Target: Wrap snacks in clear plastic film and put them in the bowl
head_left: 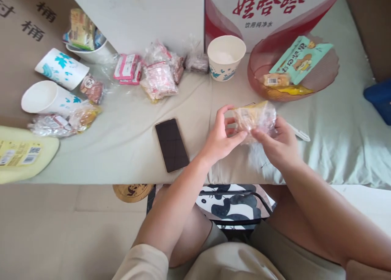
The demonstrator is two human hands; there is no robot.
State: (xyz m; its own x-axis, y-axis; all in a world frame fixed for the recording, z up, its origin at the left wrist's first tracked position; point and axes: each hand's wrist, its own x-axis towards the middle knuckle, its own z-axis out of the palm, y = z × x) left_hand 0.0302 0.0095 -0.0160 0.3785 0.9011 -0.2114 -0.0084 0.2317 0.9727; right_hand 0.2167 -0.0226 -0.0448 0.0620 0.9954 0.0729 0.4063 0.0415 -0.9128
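Both hands hold a clear plastic bag of small wrapped snacks [255, 115], with some yellow showing at its top. My left hand [221, 135] grips the bag's left side, thumb in front and fingers curled behind. On the other side my right hand [279, 143] pinches it, the thumb pressed near its middle. What the wrapping contains is hard to make out. Under the hands lies more crumpled clear plastic [258, 159] on the cloth. A white tool with a slim handle [301, 133] sticks out beside my right hand, partly hidden behind it.
A reddish translucent bowl [256, 68] holds a green snack packet [302, 60]. Left of it stands a white paper cup [226, 60]. A phone [172, 145] lies on the cloth. Wrapped snacks [160, 78], pink packets [126, 67] and tipped paper cups [42, 98] sit farther left. Boxes stand behind.
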